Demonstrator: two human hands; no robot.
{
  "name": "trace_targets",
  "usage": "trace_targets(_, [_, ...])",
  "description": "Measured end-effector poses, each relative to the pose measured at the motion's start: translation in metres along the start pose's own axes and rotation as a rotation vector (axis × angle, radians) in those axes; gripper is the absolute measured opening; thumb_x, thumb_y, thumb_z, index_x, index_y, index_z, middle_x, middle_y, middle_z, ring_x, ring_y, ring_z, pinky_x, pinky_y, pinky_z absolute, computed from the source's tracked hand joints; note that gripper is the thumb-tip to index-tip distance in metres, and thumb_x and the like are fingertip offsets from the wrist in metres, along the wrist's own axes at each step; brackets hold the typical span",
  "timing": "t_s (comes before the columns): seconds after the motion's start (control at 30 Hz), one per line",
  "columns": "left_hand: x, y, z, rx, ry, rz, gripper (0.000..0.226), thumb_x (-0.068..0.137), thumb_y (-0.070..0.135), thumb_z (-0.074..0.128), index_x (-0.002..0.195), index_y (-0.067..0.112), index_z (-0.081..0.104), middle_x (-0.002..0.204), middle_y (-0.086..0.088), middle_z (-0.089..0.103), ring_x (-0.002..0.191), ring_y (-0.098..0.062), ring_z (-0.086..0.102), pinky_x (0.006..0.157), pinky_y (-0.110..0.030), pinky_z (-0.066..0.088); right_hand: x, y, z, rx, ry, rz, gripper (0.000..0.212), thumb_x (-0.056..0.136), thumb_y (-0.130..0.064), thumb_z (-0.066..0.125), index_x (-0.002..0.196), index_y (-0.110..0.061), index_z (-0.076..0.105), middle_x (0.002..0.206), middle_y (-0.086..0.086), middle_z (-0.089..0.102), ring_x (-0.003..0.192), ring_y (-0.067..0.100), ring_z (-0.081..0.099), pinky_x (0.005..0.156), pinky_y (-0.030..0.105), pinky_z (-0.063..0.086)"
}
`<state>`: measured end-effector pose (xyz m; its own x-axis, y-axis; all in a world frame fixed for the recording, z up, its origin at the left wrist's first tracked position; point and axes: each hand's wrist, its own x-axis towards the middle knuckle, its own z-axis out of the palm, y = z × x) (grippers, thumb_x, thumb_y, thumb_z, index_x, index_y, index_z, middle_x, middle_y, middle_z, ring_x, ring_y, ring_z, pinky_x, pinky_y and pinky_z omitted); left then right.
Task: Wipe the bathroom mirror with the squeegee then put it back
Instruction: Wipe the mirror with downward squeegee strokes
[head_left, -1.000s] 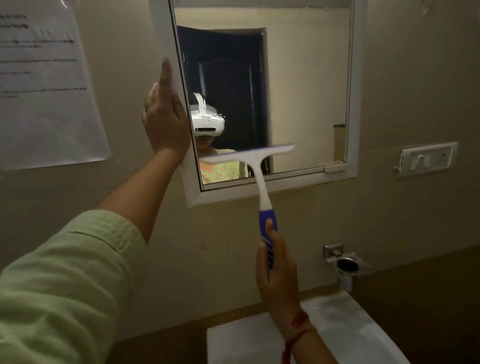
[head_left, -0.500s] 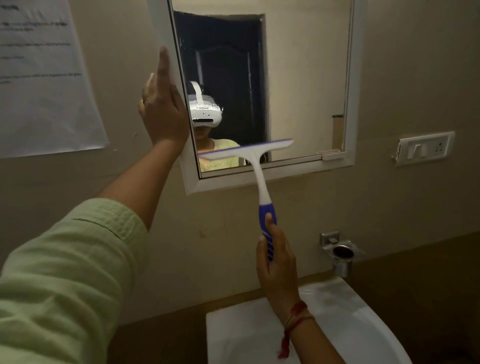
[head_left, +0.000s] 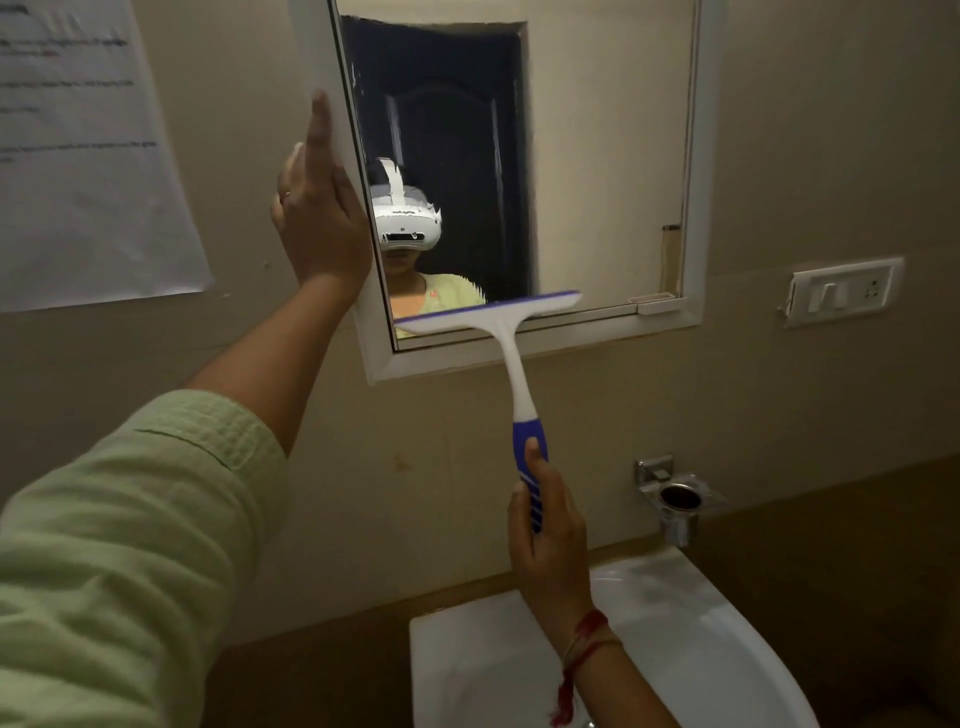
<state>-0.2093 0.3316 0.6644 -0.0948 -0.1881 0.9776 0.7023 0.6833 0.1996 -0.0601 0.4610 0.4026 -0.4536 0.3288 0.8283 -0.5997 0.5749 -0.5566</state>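
Note:
A white-framed mirror (head_left: 597, 156) hangs on the beige wall, and it reflects a dark door and a person with a white headset. My right hand (head_left: 545, 540) grips the blue handle of a white squeegee (head_left: 511, 358). Its blade lies across the bottom of the glass, just above the lower frame, on the mirror's left half. My left hand (head_left: 317, 208) is flat against the mirror's left frame edge, fingers pointing up and held together, with nothing in it.
A white sink (head_left: 675, 639) sits below my right hand. On the wall to its upper right is a chrome ring holder (head_left: 680, 496). A switch plate (head_left: 841, 291) is mounted right of the mirror, and a printed paper sheet (head_left: 78, 156) is taped at the left.
The squeegee blade has slid down the glass to the mirror's bottom edge. My left hand has stayed on the left frame.

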Motion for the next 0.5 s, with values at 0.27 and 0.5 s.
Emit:
trace_targets(0.27, [0.000, -0.001, 0.000, -0.010, -0.013, -0.010, 0.045, 0.097, 0.020, 0.028, 0.142, 0.017, 0.031, 0.129, 0.003, 0.056, 0.110, -0.016, 0.053, 0.096, -0.034, 0.039, 0.037, -0.013, -0.006, 0.042, 0.035, 0.003, 0.044, 0.092, -0.036, 0.037, 0.135, -0.041, 0.028, 0.092, -0.016, 0.049, 0.071, 0.006, 0.053, 0.060, 0.014, 0.047])
trace_targets(0.5, [0.000, 0.001, -0.002, -0.004, -0.027, -0.015, 0.047, 0.096, 0.017, 0.029, 0.142, 0.019, 0.030, 0.133, 0.003, 0.053, 0.118, -0.018, 0.050, 0.100, -0.035, 0.036, -0.007, 0.003, -0.002, 0.049, 0.023, 0.064, 0.044, 0.094, -0.030, 0.040, 0.133, -0.046, 0.027, 0.087, -0.011, 0.050, 0.067, 0.008, 0.052, 0.056, 0.013, 0.045])
